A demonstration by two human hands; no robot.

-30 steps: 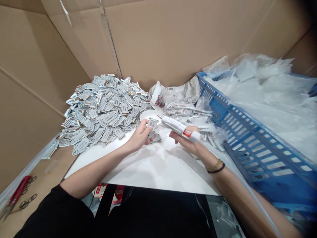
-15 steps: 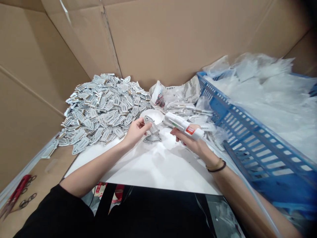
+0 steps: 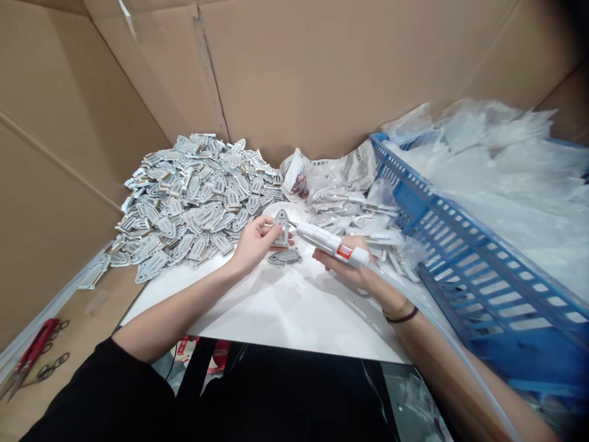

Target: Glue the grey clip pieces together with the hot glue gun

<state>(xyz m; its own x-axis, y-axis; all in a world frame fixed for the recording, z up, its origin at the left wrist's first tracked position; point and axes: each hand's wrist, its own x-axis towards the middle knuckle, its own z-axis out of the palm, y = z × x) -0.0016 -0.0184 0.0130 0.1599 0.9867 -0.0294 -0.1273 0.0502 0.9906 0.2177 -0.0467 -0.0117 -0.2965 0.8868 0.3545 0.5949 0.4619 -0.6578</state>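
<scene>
Cardboard walls around a white board point(image 3: 276, 313); near its far edge the left hand point(image 3: 251, 245) pinches a small grey tag point(image 3: 281, 228) upright, pointed end up. Right hand point(image 3: 350, 270) fingers wrapped around a white glue gun point(image 3: 329, 244), long axis running left-right, nozzle pointing left at the tag, another tag point(image 3: 285, 257) lying flat below.

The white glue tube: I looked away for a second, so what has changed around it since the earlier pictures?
The right hand swung the white glue tube so its tip nears the grey piece, which the left hand raised upright. Another piece lies on the white board. The pile and blue crate stayed.
</scene>
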